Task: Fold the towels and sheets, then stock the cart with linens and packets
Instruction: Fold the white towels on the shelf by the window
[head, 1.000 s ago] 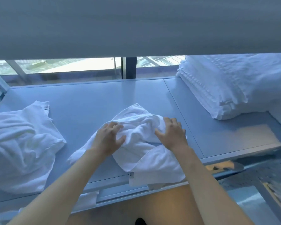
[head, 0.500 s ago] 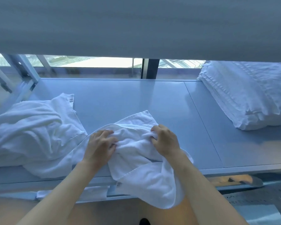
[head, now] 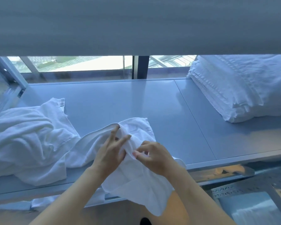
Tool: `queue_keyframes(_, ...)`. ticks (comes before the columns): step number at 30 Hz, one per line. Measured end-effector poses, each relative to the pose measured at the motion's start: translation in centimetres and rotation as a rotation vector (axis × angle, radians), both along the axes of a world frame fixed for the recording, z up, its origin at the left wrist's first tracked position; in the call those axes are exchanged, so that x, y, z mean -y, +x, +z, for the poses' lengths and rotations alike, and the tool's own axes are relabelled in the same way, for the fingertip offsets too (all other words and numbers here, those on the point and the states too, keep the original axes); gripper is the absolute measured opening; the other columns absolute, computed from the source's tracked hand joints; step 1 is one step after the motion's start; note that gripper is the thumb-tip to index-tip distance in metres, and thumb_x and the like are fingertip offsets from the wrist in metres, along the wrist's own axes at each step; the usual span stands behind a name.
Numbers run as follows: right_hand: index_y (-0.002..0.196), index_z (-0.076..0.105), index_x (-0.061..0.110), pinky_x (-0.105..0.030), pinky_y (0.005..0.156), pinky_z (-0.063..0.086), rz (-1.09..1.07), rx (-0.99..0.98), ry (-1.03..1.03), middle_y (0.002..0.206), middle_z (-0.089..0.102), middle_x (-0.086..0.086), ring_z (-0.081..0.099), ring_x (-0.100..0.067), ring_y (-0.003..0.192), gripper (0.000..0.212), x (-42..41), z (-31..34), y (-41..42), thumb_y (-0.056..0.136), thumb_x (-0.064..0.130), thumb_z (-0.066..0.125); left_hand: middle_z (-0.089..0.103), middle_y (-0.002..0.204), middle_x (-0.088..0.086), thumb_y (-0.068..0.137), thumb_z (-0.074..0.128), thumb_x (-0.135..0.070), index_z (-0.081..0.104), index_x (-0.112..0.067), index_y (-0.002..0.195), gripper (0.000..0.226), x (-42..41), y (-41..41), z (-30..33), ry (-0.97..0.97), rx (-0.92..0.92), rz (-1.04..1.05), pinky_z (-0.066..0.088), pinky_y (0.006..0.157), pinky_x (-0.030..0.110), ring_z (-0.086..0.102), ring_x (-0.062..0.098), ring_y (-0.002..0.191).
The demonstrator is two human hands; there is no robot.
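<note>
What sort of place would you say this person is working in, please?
Probably a hotel or laundry linen room: a tall stack of folded white linens sits on a long grey worktable by a window, a heap of unfolded towels waits, and both hands handle another towel.

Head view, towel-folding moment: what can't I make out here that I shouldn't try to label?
- Left hand: its palm side and grip on the towel are hidden by the hand's back.
- Crumpled pile: cut off by the left edge; item count unclear.
- Folded stack: cut off by the right edge and the blind.
- Label: too small to read.
- Cart: not in view.
</note>
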State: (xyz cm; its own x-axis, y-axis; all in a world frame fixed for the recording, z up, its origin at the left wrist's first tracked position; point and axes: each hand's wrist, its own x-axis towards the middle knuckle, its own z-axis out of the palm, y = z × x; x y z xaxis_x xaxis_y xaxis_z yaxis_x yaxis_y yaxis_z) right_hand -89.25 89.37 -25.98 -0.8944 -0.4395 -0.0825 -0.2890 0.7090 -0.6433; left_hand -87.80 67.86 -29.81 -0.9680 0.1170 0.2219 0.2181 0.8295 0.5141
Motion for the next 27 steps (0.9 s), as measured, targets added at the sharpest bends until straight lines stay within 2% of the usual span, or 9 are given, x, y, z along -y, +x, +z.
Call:
queue_keyframes(2, 0.086, 0.073, 0.026, -0.035, 0.079, 0.052, -0.133, -0.112, -0.103, 0.09, 0.069, 0.011, 0.063, -0.009, 0.082, 0.026, -0.1, -0.3, -1.9, 0.095, 0.043, 0.056, 0.032, 0.163, 0.012, 0.084, 0.079, -0.01, 0.073, -0.025, 0.122, 0.042, -0.3, 0.4, 0.1, -0.017, 0.02, -0.022, 0.059, 0.078, 0.042, 0.062, 0.03, 0.118)
queue_keyframes(3, 0.098, 0.075, 0.027, -0.034, 0.085, 0.052, -0.166, -0.14, -0.14, 0.102, 0.071, 0.012, 0.065, -0.011, 0.091, 0.018, 0.1, -0.7, -3.0, 0.098, 0.03, 0.057, 0.035, 0.161, 0.014, 0.082, 0.08, -0.006, 0.076, -0.022, 0.115, 0.037, -0.4, 0.6, 0.2, -0.009, 0.025, -0.034, 0.059, 0.08, 0.044, 0.061, 0.032, 0.12)
queue_keyframes(6, 0.134, 0.066, 0.012, -0.027, 0.113, 0.037, -0.051, -0.052, -0.083, 0.144, 0.058, 0.001, 0.052, -0.017, 0.133, 0.036, 0.8, -2.3, -6.1, 0.1, 0.006, 0.054, 0.039, 0.156, 0.017, 0.078, 0.081, 0.0, 0.076, -0.016, 0.105, 0.032, -0.6, 1.4, 0.7, -0.027, 0.018, -0.085, 0.058, 0.083, 0.051, 0.054, 0.038, 0.131)
queue_keyframes(8, 0.139, 0.062, 0.011, -0.025, 0.12, 0.023, 0.085, -0.014, 0.027, 0.153, 0.049, -0.005, 0.038, -0.02, 0.146, 0.04, 1.2, -3.8, -7.2, 0.1, 0.005, 0.055, 0.039, 0.157, 0.019, 0.077, 0.081, 0.001, 0.075, -0.013, 0.102, 0.03, -0.5, 1.9, 1.0, -0.066, -0.019, -0.113, 0.056, 0.09, 0.053, 0.05, 0.04, 0.136)
queue_keyframes(10, 0.142, 0.06, 0.015, -0.028, 0.122, 0.018, 0.149, -0.072, 0.093, 0.158, 0.043, -0.003, 0.03, -0.023, 0.151, 0.042, 0.9, -5.6, -7.6, 0.1, 0.009, 0.057, 0.04, 0.157, 0.018, 0.074, 0.082, 0.001, 0.074, -0.013, 0.1, 0.03, -0.1, 2.3, 1.6, -0.121, -0.061, -0.131, 0.055, 0.093, 0.051, 0.051, 0.041, 0.135)
queue_keyframes(14, 0.155, 0.043, 0.023, -0.032, 0.125, 0.01, 0.043, -0.131, 0.187, 0.168, 0.027, 0.003, 0.018, -0.023, 0.157, 0.052, -1.7, -7.6, -8.1, 0.105, 0.019, 0.053, 0.053, 0.152, 0.008, 0.067, 0.079, 0.009, 0.072, -0.011, 0.096, 0.036, 0.4, 2.6, 2.8, -0.181, -0.116, -0.133, 0.059, 0.075, 0.043, 0.056, 0.035, 0.125)
queue_keyframes(18, 0.159, 0.037, 0.024, -0.037, 0.127, 0.01, -0.039, -0.156, 0.257, 0.169, 0.024, 0.004, 0.016, -0.023, 0.158, 0.054, -6.2, -8.0, -9.4, 0.107, 0.019, 0.047, 0.069, 0.124, 0.002, 0.071, 0.079, 0.011, 0.068, -0.007, 0.09, 0.029, 1.2, 4.1, 2.6, -0.123, -0.169, -0.165, 0.06, 0.072, 0.04, 0.061, 0.032, 0.119)
queue_keyframes(21, 0.16, 0.034, 0.025, -0.047, 0.126, 0.012, -0.084, -0.159, 0.289, 0.17, 0.021, 0.005, 0.015, -0.022, 0.158, 0.053, -10.0, -7.9, -10.1, 0.108, 0.019, 0.044, 0.067, 0.121, -0.005, 0.072, 0.08, 0.006, 0.064, -0.012, 0.089, 0.029, 2.2, 5.7, 1.6, -0.081, -0.141, -0.16, 0.058, 0.074, 0.038, 0.059, 0.026, 0.12)
queue_keyframes(27, 0.16, 0.033, 0.024, -0.049, 0.126, 0.014, -0.038, -0.151, 0.326, 0.17, 0.02, 0.004, 0.014, -0.023, 0.158, 0.052, -13.6, -7.2, -11.5, 0.109, 0.015, 0.042, 0.068, 0.119, -0.006, 0.065, 0.078, 0.011, 0.073, -0.016, 0.103, 0.046, 2.8, 7.5, -0.3, -0.08, 0.024, -0.126, 0.056, 0.085, 0.035, 0.061, 0.026, 0.112)
